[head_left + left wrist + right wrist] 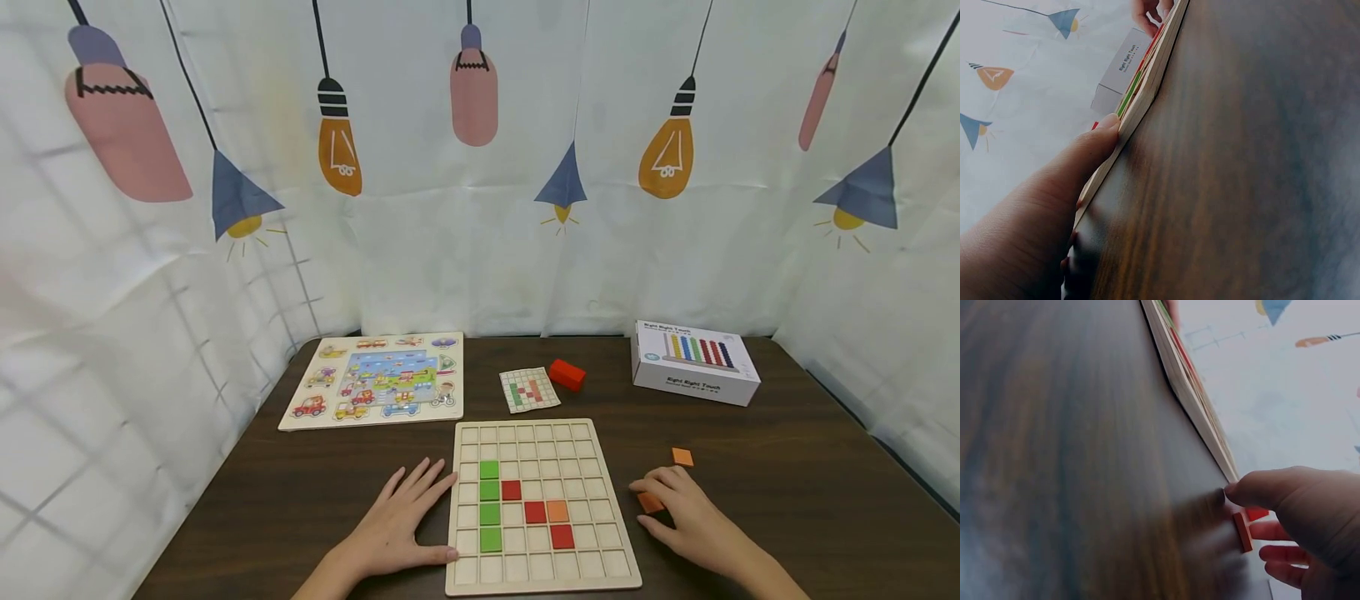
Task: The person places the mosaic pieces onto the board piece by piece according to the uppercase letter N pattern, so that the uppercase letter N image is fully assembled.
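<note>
A wooden grid board point(536, 571) lies on the table, holding several green tiles point(490, 514) in a column, three red tiles point(535, 512) on a diagonal and one orange tile point(557, 511). My left hand point(401, 521) is spread flat at the board's left side, its thumb point(1107, 122) on the edge and fingertips by the upper rim. To the right of the board, my right hand point(693, 517) reaches over a loose orange tile point(650, 502), thumb and fingers apart around it. In the right wrist view, a fingertip meets that tile point(1242, 532) on its far side.
Another orange tile point(682, 457) lies just beyond the right hand. Behind the board are a small pattern card point(529, 390) and a red block point(567, 375). A picture puzzle point(300, 387) lies back left; a white box point(693, 387) stands back right, before a patterned curtain point(480, 250).
</note>
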`<state>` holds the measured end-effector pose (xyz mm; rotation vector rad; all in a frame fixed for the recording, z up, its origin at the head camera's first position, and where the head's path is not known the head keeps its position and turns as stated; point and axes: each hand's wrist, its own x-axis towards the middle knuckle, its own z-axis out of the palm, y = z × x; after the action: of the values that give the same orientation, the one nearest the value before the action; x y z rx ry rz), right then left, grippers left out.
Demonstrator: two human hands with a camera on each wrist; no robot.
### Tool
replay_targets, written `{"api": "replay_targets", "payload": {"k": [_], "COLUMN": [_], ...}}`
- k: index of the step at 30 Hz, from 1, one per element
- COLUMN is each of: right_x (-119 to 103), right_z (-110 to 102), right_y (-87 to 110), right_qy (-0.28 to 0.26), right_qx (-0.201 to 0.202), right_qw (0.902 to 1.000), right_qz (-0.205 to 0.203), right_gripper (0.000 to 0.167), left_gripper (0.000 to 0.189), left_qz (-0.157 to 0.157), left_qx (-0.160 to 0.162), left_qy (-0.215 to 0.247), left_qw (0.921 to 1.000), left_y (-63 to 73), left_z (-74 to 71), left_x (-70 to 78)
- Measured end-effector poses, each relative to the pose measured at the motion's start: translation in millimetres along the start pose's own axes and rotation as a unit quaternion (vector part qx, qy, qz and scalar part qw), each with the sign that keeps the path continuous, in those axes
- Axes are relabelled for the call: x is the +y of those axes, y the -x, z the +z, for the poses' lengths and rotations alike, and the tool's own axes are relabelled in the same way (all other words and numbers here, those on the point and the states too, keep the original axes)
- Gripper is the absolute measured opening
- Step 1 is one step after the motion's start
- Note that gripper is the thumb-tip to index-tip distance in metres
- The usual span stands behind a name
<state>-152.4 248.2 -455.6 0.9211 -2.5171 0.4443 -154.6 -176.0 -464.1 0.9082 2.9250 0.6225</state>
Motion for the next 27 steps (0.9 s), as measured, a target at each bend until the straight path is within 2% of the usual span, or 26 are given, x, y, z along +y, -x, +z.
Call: {"api": "replay_targets", "payload": {"k": [11, 17, 27], "right_x": [1.7, 0.8, -3.4], "right_z": [-4.9, -5.4, -4.8], "right_y": [7.1, 7.9, 6.8], "right_qy": [0.033, 0.025, 0.022], "right_qx": [-0.002, -0.020, -0.024], "right_qw": [0.9989, 0.9983, 0.9982], "right_qz": [0.031, 0.049, 0.051], "right_gripper": [0.034, 0.029, 0.029], "left_gripper": [0.088, 0.089, 0.089], "left_qz": [-0.001, -0.002, 0.000], "left_qx": [-0.005, -0.008, -0.003], "left_qy": [0.005, 0.007, 0.003], "left_qw": [1.0000, 0.9999, 1.0000], "left_y": [-0.3, -0.2, 0.4], "left_z": [0.7, -0.2, -1.3], "left_x": [-0.4, -0.6, 0.0]}}
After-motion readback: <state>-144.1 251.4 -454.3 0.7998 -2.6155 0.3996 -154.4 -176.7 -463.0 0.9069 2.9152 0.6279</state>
